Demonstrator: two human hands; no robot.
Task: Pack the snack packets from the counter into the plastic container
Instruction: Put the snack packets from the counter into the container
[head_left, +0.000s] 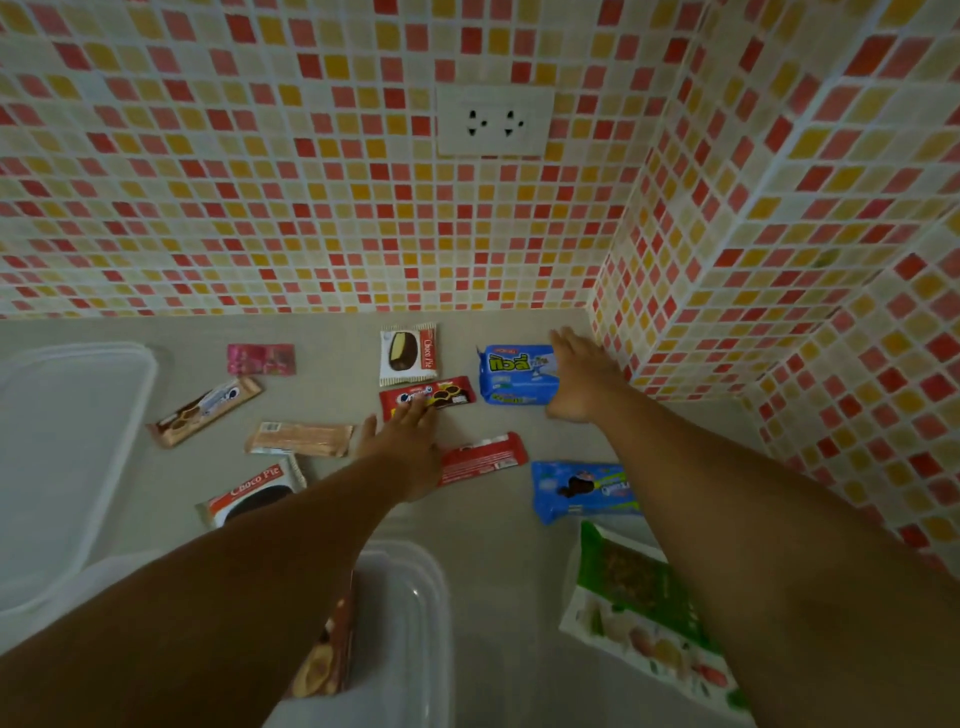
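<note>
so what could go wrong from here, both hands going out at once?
Right hand reaches over the blue packet beside the corner wall; little room for a grip. Left hand lies flat across the red cookie packet; it may slide. The container sits under the forearms; easy to knock.

Mosaic tile wall in red, orange, yellow and cream squares fills upper frame, white grout between. Second tiled wall meets it at right, forming corner above grey counter. White double socket sits flush in back wall, right of centre (two outlets side by side, nothing plugged in). Counter surface plain, matte, running to foot of both walls. Lighting dim, tiles slightly blurred toward edges.
</note>
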